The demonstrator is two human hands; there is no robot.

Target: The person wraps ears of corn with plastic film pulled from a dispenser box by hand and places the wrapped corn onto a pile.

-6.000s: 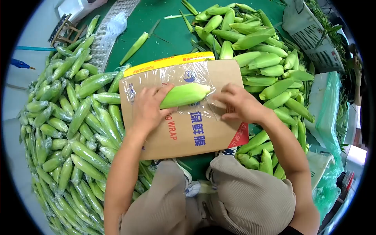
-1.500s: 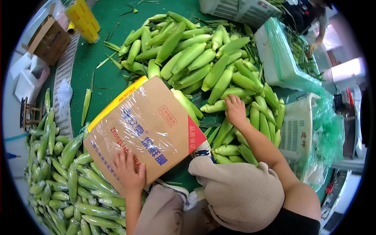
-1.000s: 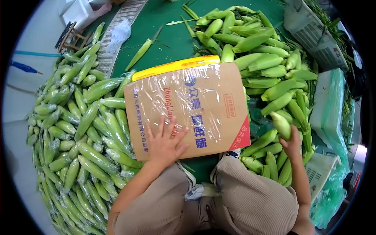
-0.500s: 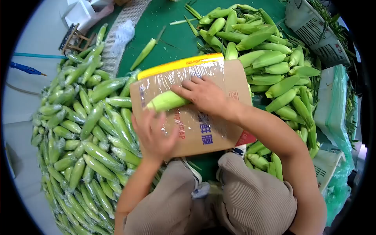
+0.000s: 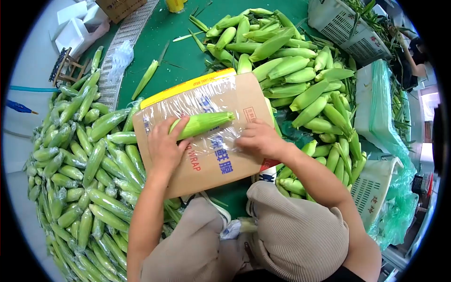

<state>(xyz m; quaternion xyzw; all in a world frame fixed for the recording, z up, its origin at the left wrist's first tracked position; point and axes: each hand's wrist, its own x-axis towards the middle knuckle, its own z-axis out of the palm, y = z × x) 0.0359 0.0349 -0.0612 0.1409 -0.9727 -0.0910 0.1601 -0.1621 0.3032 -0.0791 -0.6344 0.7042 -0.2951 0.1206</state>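
A green ear of corn [image 5: 204, 123] lies across the clear film on top of a cardboard box [image 5: 181, 181]. My left hand [image 5: 164, 145] is wrapped round the left end of the ear. To the right of the ear, my right hand [image 5: 260, 138] rests low over the film with its fingers curled together at the film's edge; whatever is between the fingertips is too small to make out. Yellow print edging [image 5: 188, 87] shows along the far side of the box.
Film-wrapped corn [image 5: 94, 160] is heaped on the left, unwrapped corn [image 5: 291, 70] at the right. Crates [image 5: 347, 30] and a green-lined white box [image 5: 371, 98] stand beyond. A person's arm [image 5: 408, 54] shows at the upper right. One ear [image 5: 148, 75] lies on the green floor.
The ear now lies under my left hand, which has closed on its left end. My right hand has let go of the ear and moved right and down to the film's edge.
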